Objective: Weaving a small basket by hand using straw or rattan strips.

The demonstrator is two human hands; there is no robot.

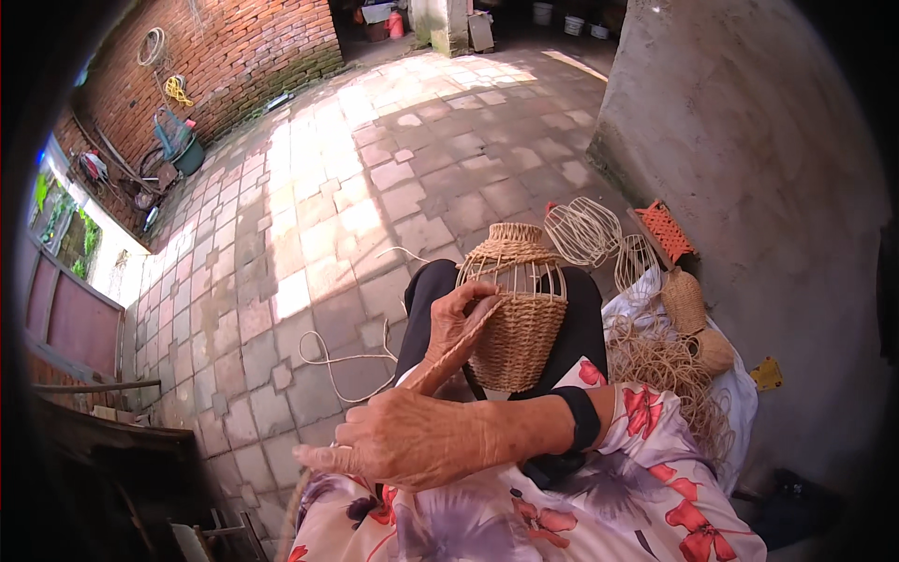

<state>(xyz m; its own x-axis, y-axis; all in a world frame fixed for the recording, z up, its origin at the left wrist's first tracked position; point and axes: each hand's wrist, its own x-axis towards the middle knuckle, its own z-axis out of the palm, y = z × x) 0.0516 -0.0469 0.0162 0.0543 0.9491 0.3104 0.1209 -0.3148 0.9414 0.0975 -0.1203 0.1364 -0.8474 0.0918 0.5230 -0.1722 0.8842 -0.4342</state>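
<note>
woven straw-coloured basket (518,314), vase-shaped, resting upright on the lap against black trousers (585,323), lower body and neck already covered in tight weave, bare wire ribs showing in a band at the shoulder. left hand (461,314) pressed to the basket's left side at that open band, fingers (473,292) curled together onto the wire and the flat strand (448,361) feeding in there. right hand (407,440) lower and nearer, crossing the lap, fingers (323,457) stretched and closed along the same strand, pulling it taut; exact pinch hidden from above. black wristband (582,419) on the right forearm, flowered sleeve behind it.

by the look of it, mid-weave: filling the gap between the finished belly and the finished neck. next pass likely calls for threading the strand behind the following rib, keeping tension even, and turning the basket a little on the lap.

beside the right knee, loose heap of fibre (670,370) on white cloth, two bare wire frames (585,229) on the paving, small finished baskets (685,300) near a grey wall. stray cord (342,361) on the stone paving, brick wall well apart.
</note>
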